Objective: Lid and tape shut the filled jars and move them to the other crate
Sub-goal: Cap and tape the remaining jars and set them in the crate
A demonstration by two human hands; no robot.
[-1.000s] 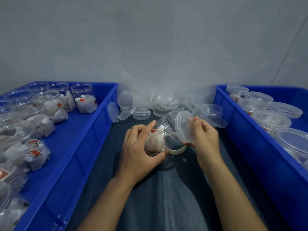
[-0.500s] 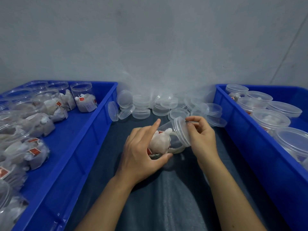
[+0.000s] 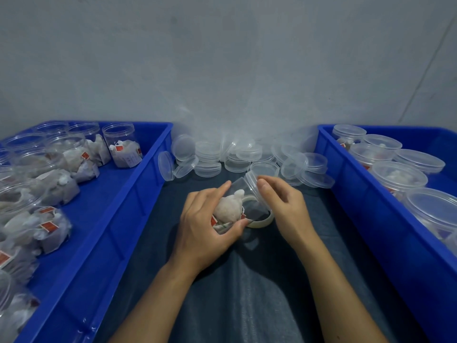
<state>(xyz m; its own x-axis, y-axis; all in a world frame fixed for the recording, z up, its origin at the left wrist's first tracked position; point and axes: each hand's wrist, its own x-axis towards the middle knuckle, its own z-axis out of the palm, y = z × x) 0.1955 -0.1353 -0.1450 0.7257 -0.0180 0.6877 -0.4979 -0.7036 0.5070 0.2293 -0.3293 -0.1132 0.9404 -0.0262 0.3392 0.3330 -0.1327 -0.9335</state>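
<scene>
Dark cloth between two blue crates: my left hand (image 3: 205,224) grips the tilted jar (image 3: 235,206), my right hand (image 3: 284,206) seats its lid (image 3: 254,186); taping pending, many open jars (image 3: 49,169) remain in the left crate (image 3: 118,219).

Dark cloth surface (image 3: 230,305) with two blue crates (image 3: 118,219), loose clear lids (image 3: 207,167), tape roll (image 3: 262,222).

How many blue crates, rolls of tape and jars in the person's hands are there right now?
Blue crate: 2
Tape roll: 1
Held jar: 1
Total: 4
</scene>
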